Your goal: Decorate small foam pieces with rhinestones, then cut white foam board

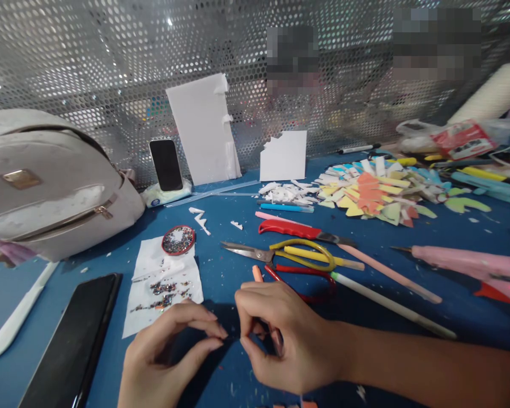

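My left hand (170, 348) hovers low over the blue table, thumb and fingertips nearly together in a pinch. Facing it, my right hand (287, 334) also pinches, its other fingers curled inward. Anything between the fingertips is too small to make out. Just behind the left hand lies a white paper sheet (147, 266) strewn with dark glittery bits (165, 294). On its far edge sits a small round red-rimmed dish (178, 240) of similar bits. Beyond the right hand are scissors (250, 253) with yellow and red handles, and an orange stick (258, 273) partly hidden by that hand.
A black phone (74, 340) and white knife-shaped tool (21, 317) lie left, near a pale backpack (55, 187). Farther back are a red-handled cutter (289, 229) and colourful cut pieces (378, 190). A pink glue gun (459, 262) lies right; perforated metal (110, 56) stands behind.
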The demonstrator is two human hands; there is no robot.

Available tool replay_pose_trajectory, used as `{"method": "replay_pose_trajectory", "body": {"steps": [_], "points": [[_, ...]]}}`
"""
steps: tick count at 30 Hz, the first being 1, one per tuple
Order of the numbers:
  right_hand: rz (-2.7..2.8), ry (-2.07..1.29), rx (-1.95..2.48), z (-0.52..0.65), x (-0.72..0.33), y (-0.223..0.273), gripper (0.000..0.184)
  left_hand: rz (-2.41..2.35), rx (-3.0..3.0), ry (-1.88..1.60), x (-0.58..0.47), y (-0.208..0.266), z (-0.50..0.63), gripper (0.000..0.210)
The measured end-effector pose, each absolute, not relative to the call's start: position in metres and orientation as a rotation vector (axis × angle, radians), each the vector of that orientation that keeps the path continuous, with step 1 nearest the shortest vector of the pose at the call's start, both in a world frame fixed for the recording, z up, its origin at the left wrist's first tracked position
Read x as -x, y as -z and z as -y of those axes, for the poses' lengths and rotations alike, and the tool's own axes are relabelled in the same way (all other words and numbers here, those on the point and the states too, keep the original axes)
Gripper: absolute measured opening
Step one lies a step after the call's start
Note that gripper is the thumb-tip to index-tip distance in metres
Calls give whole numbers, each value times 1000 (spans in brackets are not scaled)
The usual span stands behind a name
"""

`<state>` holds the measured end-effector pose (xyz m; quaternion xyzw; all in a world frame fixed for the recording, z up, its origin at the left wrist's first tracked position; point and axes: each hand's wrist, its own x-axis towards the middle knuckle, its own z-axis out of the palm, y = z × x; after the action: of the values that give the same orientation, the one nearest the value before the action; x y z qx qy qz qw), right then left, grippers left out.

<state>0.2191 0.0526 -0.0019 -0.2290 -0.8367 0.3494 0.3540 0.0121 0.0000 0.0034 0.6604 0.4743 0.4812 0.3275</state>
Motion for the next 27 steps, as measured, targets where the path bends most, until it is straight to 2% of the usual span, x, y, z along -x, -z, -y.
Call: {"method": "replay_pose_trajectory", "body": {"steps": [11,20,27], "points": [[2159,-903,595,-53,-219,2,24,-1259,-1673,-1269,-13,-2,1,25],[2167,-895,601,-53,-219,0,24,-1375,-1518,-1308,-18,0,6,8],[2179,-877,612,-52,-219,1,27,-1359,-1558,-1336,-18,-1,4,8]]}}
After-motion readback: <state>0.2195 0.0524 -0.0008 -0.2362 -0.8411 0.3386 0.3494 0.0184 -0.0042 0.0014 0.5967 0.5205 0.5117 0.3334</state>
